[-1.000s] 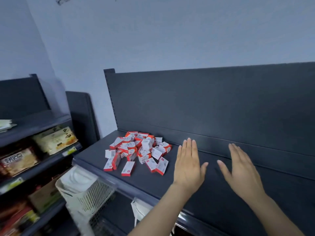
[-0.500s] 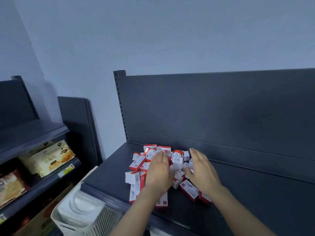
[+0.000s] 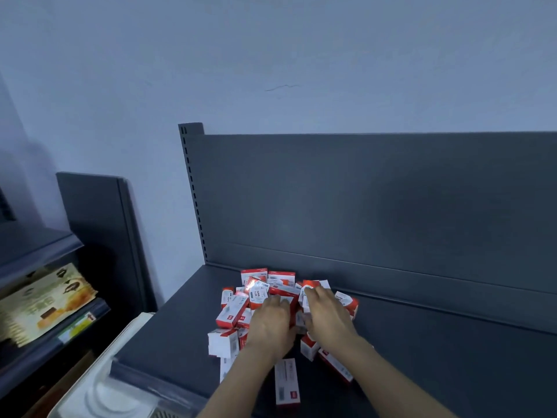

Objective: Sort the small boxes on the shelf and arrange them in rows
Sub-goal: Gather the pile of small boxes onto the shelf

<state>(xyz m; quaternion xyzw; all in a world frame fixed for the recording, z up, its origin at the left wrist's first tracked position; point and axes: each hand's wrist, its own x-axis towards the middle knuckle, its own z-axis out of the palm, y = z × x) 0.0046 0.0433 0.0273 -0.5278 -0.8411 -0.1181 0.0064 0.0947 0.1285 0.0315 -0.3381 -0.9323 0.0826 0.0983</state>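
A head-worn camera looks down on a dark grey shop shelf [image 3: 437,357], with an upright back panel [image 3: 361,206] behind it and a pale wall above. Toward the left end of the shelf, close against the back panel, lies a jumbled heap of small boxes [image 3: 238,309]. They are red and white, tipped at every angle and piled on one another, and none stands in a row yet. Two bare forearms reach in from the bottom edge. The left hand [image 3: 271,324] and the right hand [image 3: 330,318] rest palm down, side by side, on the middle of the heap, fingers bent down among the boxes (whether either hand actually pinches a box or only presses on the pile cannot be told, since the fingertips are hidden behind the backs of the hands and the cartons). One single box [image 3: 287,384] lies flat apart from the heap, near the shelf's front edge, between the forearms. Below the shelf's left front corner sits a white basket [image 3: 99,387], and further left a neighbouring rack holds yellowish packets [image 3: 45,300]. Judging from this, sorting has barely begun. The likely trouble is that the boxes look light and slick, so raking or spreading the heap could slide the outer ones over the front edge, down toward the basket or the floor. Lifting from the middle could topple those leaning on top, and the mixed faces may hide which kind is which.
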